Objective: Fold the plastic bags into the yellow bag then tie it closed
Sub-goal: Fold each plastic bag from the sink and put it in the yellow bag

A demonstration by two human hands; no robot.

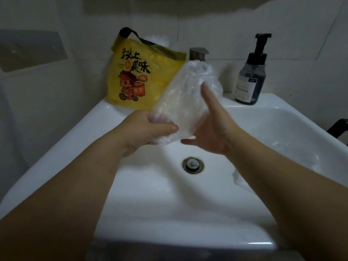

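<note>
A clear plastic bag (185, 95), flattened into a long strip, slants up over the white sink (105, 121). My left hand (148, 129) grips its lower end with curled fingers and thumb. My right hand (211, 127) lies flat against its right side with straight fingers. Behind, on the sink's back left ledge, stands the yellow bag (131, 80) with a cartoon figure, black lettering and a black handle. Clear plastic (156, 39) pokes out of its top. More clear plastic (241, 178) lies in the basin, partly hidden under my right forearm.
A dark pump soap bottle (250, 80) stands on the back right ledge. The metal tap (197, 53) rises behind the held bag. The drain (193, 164) sits mid-basin. White tiled walls close in behind and at left. A dark object (339, 127) shows at the right edge.
</note>
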